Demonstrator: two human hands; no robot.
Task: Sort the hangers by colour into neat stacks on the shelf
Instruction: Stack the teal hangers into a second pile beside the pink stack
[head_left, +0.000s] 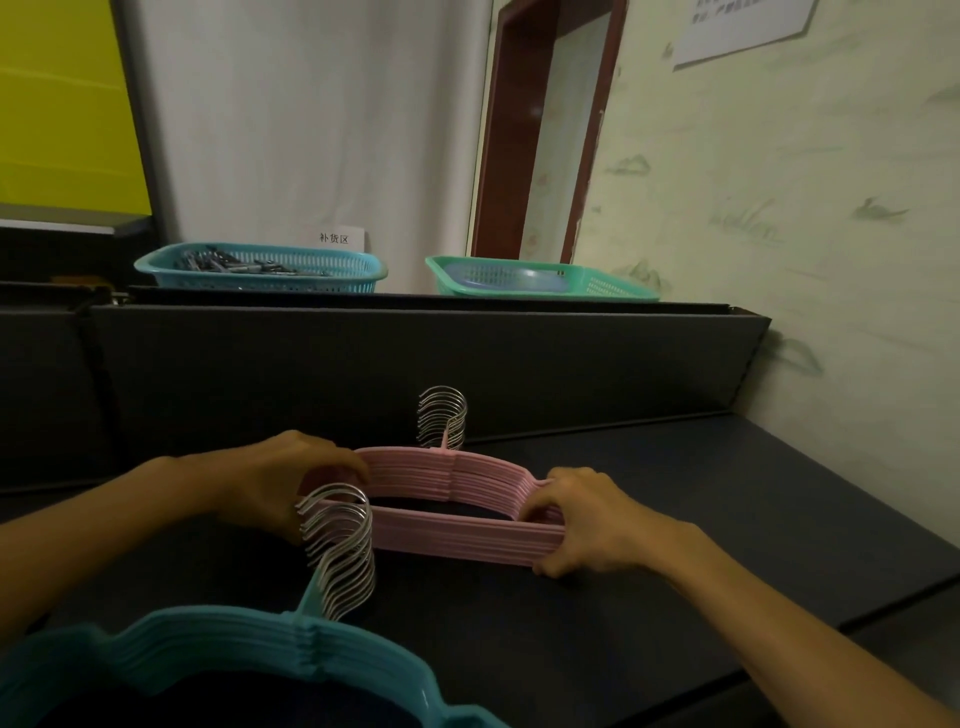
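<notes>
Shelf (675, 493): the dark flat surface under both my grips; it carries both stacks, and its raised back panel (415, 358) stands just beyond my grip, so the stack can square up near it.
Pink stack (457, 499): the pink hangers lie flat, one on another, between my two hands, their metal hooks (442, 418) bunched together and pointing away from me towards the back panel. I judge I hold it from both ends to press the edges level, so the pile sits neat.
Blue stack (208, 660): the blue hangers lie nearer to me than my grip, low and to the left, already piled; their hooks (337, 551) rise just in front of my left grip and partly hide the pink stack's left end. Those hooks look easy to snag if I pull my left hand back carelessly.
Left hand (283, 480): fingers curled over the left shoulder of the pink stack, closed on it.
Right hand (587, 519): fingers wrapped round the right end of the pink stack, thumb below, closed on it.
Baskets: a blue basket (260, 267) holding grey items and a green basket (540, 278) sit on the ledge well beyond my grip, out of the way.
</notes>
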